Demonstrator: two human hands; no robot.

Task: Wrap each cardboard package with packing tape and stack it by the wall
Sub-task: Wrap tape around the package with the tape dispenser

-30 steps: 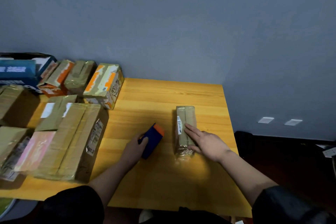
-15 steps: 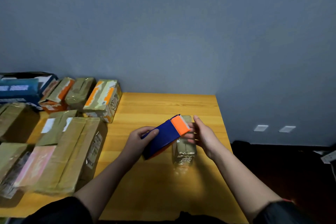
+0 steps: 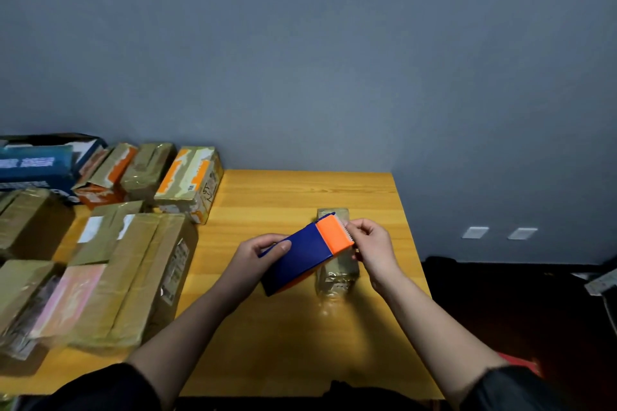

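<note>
A small tape-wrapped cardboard package (image 3: pixel 337 274) lies on the wooden table (image 3: pixel 300 327), partly hidden behind the tape dispenser. My left hand (image 3: pixel 263 253) grips the blue body of the tape dispenser (image 3: pixel 300 257) and holds it lifted above the table. At the dispenser's orange toothed end, my right hand (image 3: pixel 370 243) pinches something with curled fingers; the tape itself is too thin to make out.
Several taped packages fill the table's left side, with a large brown box (image 3: pixel 133 280) nearest my left arm. More boxes (image 3: pixel 190 177) stand against the grey wall (image 3: pixel 300 60). Right of the table the floor (image 3: pixel 517 310) is dark.
My left hand lifted the dispenser from the table and carried it right, over the package. My right hand left the package top and came up to the dispenser's orange end.
</note>
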